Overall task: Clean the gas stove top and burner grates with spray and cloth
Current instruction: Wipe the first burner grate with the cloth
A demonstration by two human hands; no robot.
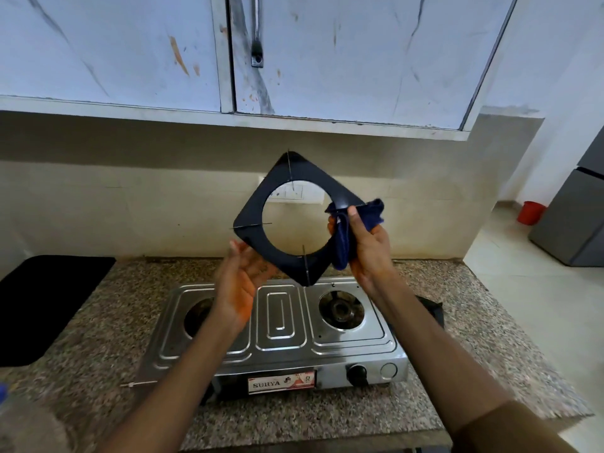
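Grate (295, 220) on spread left fingers (240, 253); right fingers (354, 220) pinching cloth (343, 243) against it.

This is a home kitchen. A two-burner steel gas stove (277, 325) with a "SURYA" label sits at the centre of the frame on a speckled granite counter (108, 328). White marble-patterned wall cabinets (130, 50) with a metal handle fill the top, above a beige tiled backsplash (114, 197) that carries a white switch plate (291, 192). At the right edge stands a grey refrigerator (578, 220) on a light tiled floor, with a red bucket (531, 212) beside it.
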